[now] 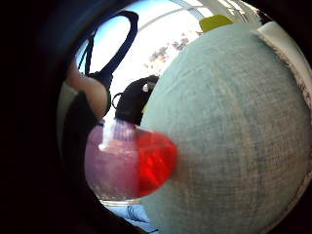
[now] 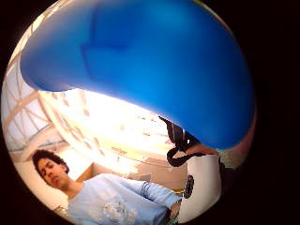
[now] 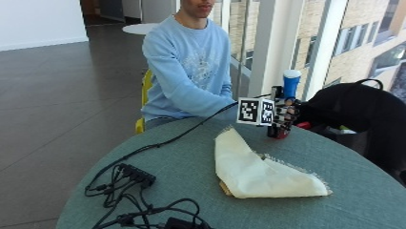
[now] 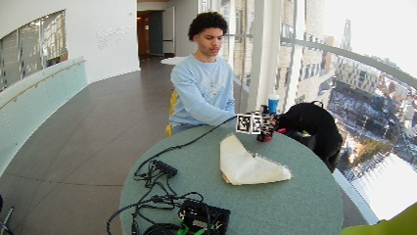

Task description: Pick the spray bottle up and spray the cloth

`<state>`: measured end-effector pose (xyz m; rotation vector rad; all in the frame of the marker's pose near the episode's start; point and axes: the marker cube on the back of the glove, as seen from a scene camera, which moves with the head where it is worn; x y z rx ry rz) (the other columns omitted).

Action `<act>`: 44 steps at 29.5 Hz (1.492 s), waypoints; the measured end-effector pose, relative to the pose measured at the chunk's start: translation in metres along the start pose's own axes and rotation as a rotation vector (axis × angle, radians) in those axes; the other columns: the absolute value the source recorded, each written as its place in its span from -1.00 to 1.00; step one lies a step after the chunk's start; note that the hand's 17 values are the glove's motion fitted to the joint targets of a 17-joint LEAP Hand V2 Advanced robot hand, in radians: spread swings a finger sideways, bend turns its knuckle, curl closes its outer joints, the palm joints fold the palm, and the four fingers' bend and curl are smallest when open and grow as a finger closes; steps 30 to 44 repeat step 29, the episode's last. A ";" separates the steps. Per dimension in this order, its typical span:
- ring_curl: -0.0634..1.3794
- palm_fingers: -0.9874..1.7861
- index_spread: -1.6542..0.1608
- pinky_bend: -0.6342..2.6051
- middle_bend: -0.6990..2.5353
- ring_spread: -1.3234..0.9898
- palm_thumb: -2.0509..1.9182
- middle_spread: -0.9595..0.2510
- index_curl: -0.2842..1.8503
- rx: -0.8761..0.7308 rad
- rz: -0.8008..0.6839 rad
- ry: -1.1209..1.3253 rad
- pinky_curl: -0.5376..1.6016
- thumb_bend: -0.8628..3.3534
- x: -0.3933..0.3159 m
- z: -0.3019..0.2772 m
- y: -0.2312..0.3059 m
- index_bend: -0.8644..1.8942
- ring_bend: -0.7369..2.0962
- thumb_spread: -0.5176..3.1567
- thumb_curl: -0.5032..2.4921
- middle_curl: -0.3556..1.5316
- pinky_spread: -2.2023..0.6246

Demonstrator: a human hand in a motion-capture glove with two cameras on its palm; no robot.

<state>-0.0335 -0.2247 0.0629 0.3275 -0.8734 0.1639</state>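
The spray bottle (image 3: 290, 86) has a blue head, a pinkish see-through body (image 1: 114, 161) and a red base (image 1: 157, 161). It is upright at the far side of the round teal table (image 3: 190, 176). My gloved right hand (image 3: 283, 116) grips its body, fingers curled round it. The base is at the table top, and I cannot tell whether it is touching. The blue head (image 2: 150, 61) fills much of the thumb side palm view. A cream cloth (image 3: 257, 169) lies folded on the table, its far corner (image 1: 287, 48) just beside the hand and bottle.
A black bag (image 3: 355, 112) sits beyond the table's far right edge, close behind the bottle. Black cables and a power strip (image 3: 136, 175) lie on the near left part of the table, with a black box (image 4: 205, 216) at its front. A yellow chair (image 3: 146, 93) holds the person.
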 end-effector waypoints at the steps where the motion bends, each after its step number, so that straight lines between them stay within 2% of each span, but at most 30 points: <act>1: -0.32 0.47 0.49 -0.35 -0.34 0.05 0.49 0.38 -0.55 0.002 -0.005 0.005 -0.10 -0.60 0.000 0.000 0.001 -0.33 -0.11 -0.24 -0.31 -0.12 0.46; 3: -0.31 0.42 0.47 -0.35 -0.36 0.05 0.48 0.38 -0.57 0.018 -0.018 0.014 -0.10 -0.61 -0.001 -0.001 0.006 -0.36 -0.09 -0.23 -0.31 -0.13 0.47; 7: -0.28 0.17 0.43 -0.35 -0.41 0.04 0.45 0.38 -0.58 0.065 -0.061 0.038 -0.07 -0.62 -0.006 -0.019 0.024 -0.36 -0.09 -0.23 -0.34 -0.14 0.54; 9: -0.28 0.14 0.42 -0.34 -0.41 0.05 0.44 0.38 -0.59 0.079 -0.086 0.050 -0.08 -0.61 -0.013 -0.038 0.036 -0.35 -0.10 -0.22 -0.35 -0.14 0.56; 17: -0.36 0.20 0.42 -0.36 -0.38 0.05 0.44 0.39 -0.59 0.011 -0.092 0.170 -0.13 -0.60 -0.030 -0.125 0.086 -0.31 -0.13 -0.20 -0.37 -0.15 0.60; 21: -0.36 0.20 0.41 -0.37 -0.38 0.05 0.44 0.39 -0.59 -0.071 -0.048 0.352 -0.13 -0.60 -0.012 -0.167 0.117 -0.32 -0.12 -0.19 -0.38 -0.15 0.61; 27: -0.37 0.18 0.41 -0.37 -0.36 0.07 0.42 0.41 -0.59 -0.099 -0.047 0.687 -0.13 -0.60 0.028 -0.208 0.163 -0.31 -0.13 -0.18 -0.39 -0.15 0.63; 44: -0.37 0.18 0.41 -0.37 -0.36 0.07 0.42 0.41 -0.59 -0.104 -0.048 0.728 -0.14 -0.60 0.034 -0.214 0.169 -0.31 -0.14 -0.17 -0.40 -0.15 0.64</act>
